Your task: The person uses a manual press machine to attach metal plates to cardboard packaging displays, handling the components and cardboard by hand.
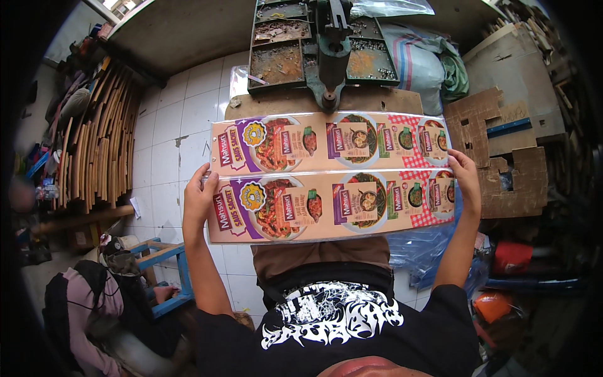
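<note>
A wide, glossy printed sheet (270, 207) with two matching rows of food pictures in peach, purple and red check lies level in front of me. My left hand (200, 193) grips its left edge near the middle seam, thumb on top. At the opposite end my right hand (463, 178) holds the right edge, its lower fingers hidden. The sheet's far edge lies at the foot of a dark green hand press (333, 60), over a brown board (383, 102). A small hole shows near the sheet's upper left corner.
A green compartment tray (281, 60) with small metal pieces flanks the press. Sacks (421, 66) and cut brown boards (509, 151) stand right. Stacked boards (97, 138) lean left, near a blue wooden frame (179, 270). Clear plastic sheeting (414, 254) lies near my right forearm.
</note>
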